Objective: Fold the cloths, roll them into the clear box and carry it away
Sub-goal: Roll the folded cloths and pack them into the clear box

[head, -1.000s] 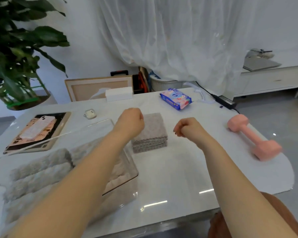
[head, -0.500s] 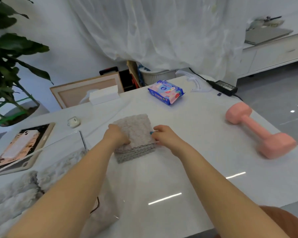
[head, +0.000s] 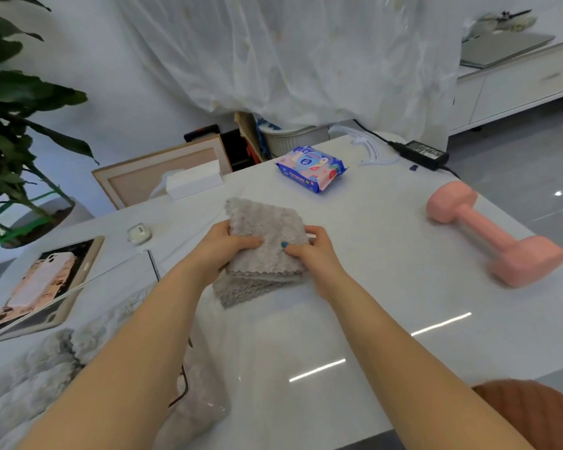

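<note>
A stack of folded grey cloths (head: pixel 257 287) lies in the middle of the white table (head: pixel 387 287). The top grey cloth (head: pixel 267 222) is lifted off it, its far side tilted up. My left hand (head: pixel 221 248) grips that cloth's left near edge, thumb on top. My right hand (head: pixel 309 251) pinches its right near edge. The clear box (head: pixel 150 267) stands at the lower left with rolled grey cloths (head: pixel 46 362) inside; my left forearm hides part of it.
A pink dumbbell (head: pixel 494 232) lies to the right. A blue wipes pack (head: pixel 311 167), a white tissue box (head: pixel 194 180), a black power adapter (head: pixel 420 154) and a small white case (head: pixel 139 233) sit further back. A tablet (head: pixel 39 284) lies at the left. A plant (head: pixel 10 125) stands beyond it.
Both hands came down from above the table onto the stack, took hold of the top cloth and raised it. The view moved closer and to the right.
</note>
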### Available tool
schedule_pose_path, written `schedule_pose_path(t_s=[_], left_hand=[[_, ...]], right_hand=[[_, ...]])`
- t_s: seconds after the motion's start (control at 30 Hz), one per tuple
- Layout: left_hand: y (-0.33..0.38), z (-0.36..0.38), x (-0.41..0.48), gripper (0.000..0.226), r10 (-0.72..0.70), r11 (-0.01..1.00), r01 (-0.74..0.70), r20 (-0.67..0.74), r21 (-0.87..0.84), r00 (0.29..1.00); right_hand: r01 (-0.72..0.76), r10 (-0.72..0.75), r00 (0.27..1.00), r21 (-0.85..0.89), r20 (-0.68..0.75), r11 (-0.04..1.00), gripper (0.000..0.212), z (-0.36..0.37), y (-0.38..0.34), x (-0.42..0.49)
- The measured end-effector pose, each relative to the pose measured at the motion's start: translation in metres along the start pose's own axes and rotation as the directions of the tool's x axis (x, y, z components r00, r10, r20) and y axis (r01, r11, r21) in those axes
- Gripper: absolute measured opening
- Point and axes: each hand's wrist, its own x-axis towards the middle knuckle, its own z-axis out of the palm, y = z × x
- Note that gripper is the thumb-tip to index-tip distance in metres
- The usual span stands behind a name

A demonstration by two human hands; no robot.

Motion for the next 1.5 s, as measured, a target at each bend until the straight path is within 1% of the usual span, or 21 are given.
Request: schedule_pose_path(t_s=[0.07, 0.1, 0.13, 0.23, 0.3, 0.43, 0.53, 0.63, 0.67, 0.7, 0.73, 0.77, 0.8, 0.83, 0.93, 1.0, 1.07, 1.13, 1.23, 1.37, 1.5], left_hand=[[0.003, 0.001, -0.009, 0.032, 0.051, 0.999, -0.05, 0.035, -0.02, 0.998], [0.004, 0.001, -0.013, 0.03, 0.08, 0.996, -0.078, 0.038, -0.046, 0.996], [0.007, -0.001, -0.018, 0.027, 0.112, 0.992, -0.11, 0.034, -0.061, 0.993], [0.008, -0.017, -0.038, 0.021, 0.231, 0.971, -0.234, 0.06, 0.043, 0.971], [0.01, -0.037, -0.056, 0.022, 0.281, 0.954, -0.288, 0.082, 0.088, 0.956], [0.004, -0.093, -0.084, 0.019, 0.238, 0.971, -0.238, 0.064, -0.007, 0.969], [-0.003, -0.146, -0.12, 0.026, 0.197, 0.972, -0.183, 0.088, -0.146, 0.976], [-0.022, -0.186, -0.145, 0.046, 0.237, 0.966, -0.214, 0.168, -0.142, 0.957], [-0.033, -0.197, -0.152, 0.046, 0.231, 0.969, -0.207, 0.21, -0.132, 0.95], [-0.045, -0.203, -0.153, 0.034, 0.214, 0.971, -0.178, 0.239, -0.162, 0.947], [-0.058, -0.208, -0.152, 0.012, 0.183, 0.973, -0.138, 0.25, -0.186, 0.951], [-0.069, -0.213, -0.148, 0.019, 0.156, 0.979, -0.116, 0.252, -0.165, 0.955], [-0.075, -0.214, -0.148, 0.044, 0.136, 0.988, -0.115, 0.235, -0.1, 0.962], [-0.077, -0.212, -0.148, 0.058, 0.128, 0.991, -0.132, 0.274, -0.006, 0.953], [-0.078, -0.216, -0.142, 0.056, 0.113, 0.92, -0.222, 0.326, 0.321, 0.939], [-0.077, -0.216, -0.142, 0.056, 0.073, 0.871, -0.209, 0.302, 0.445, 0.951], [-0.079, -0.21, -0.145, 0.054, 0.003, 0.804, -0.182, 0.303, 0.565, 0.953], [-0.083, -0.204, -0.147, 0.048, -0.092, 0.731, -0.151, 0.315, 0.665, 0.945], [-0.086, -0.2, -0.146, 0.035, -0.176, 0.697, -0.098, 0.302, 0.71, 0.937], [-0.092, -0.197, -0.138, 0.024, -0.065, 0.713, -0.046, 0.131, 0.699, 0.989], [-0.1, -0.198, -0.129, 0.028, 0.04, 0.6, -0.016, -0.01, 0.8, 0.999]], right_hand=[[-0.069, 0.057, 0.996, 0.177, 0.075, 0.982, 0.045, -0.004, -0.006, -0.008], [-0.11, 0.069, 0.984, 0.25, 0.165, 0.962, 0.041, -0.006, -0.01, -0.012], [-0.146, 0.08, 0.964, 0.251, 0.255, 0.957, 0.038, -0.007, -0.016, -0.016], [-0.117, 0.113, 0.891, -0.018, 0.44, 0.993, 0.037, -0.006, -0.032, -0.033], [-0.085, 0.129, 0.863, -0.112, 0.489, 0.99, 0.041, 0.006, -0.042, -0.044], [-0.047, 0.067, 0.815, -0.05, 0.575, 0.998, 0.05, 0.048, -0.059, -0.067], [-0.04, 0.049, 0.706, -0.029, 0.707, 0.999, 0.067, 0.095, -0.063, -0.081], [0.06, 0.071, 0.64, -0.141, 0.765, 0.988, 0.054, 0.128, -0.061, -0.088], [0.107, 0.079, 0.633, -0.188, 0.77, 0.976, 0.048, 0.139, -0.058, -0.09], [0.162, 0.09, 0.624, -0.241, 0.776, 0.957, 0.045, 0.145, -0.056, -0.09], [0.219, 0.109, 0.61, -0.299, 0.785, 0.929, 0.049, 0.151, -0.054, -0.092], [0.287, 0.137, 0.598, -0.371, 0.789, 0.883, 0.057, 0.157, -0.052, -0.094], [0.378, 0.167, 0.594, -0.457, 0.787, 0.805, 0.067, 0.162, -0.05, -0.095], [0.489, 0.196, 0.586, -0.536, 0.786, 0.688, 0.073, 0.165, -0.049, -0.096], [0.718, 0.331, 0.526, -0.617, 0.784, 0.321, 0.064, 0.18, -0.051, -0.103], [0.745, 0.455, 0.542, -0.655, 0.707, 0.129, 0.059, 0.196, -0.048, -0.106], [0.723, 0.565, 0.598, -0.687, 0.569, -0.073, 0.051, 0.213, -0.039, -0.108], [0.695, 0.621, 0.637, -0.689, 0.457, -0.206, 0.039, 0.227, -0.022, -0.108], [0.661, 0.547, 0.706, -0.696, 0.45, -0.28, 0.009, 0.236, 0.003, -0.097], [0.695, 0.328, 0.719, -0.632, 0.612, -0.344, 0.027, 0.231, 0.026, -0.082], [0.71, 0.271, 0.703, -0.623, 0.658, -0.329, 0.02, 0.223, 0.032, -0.082]])
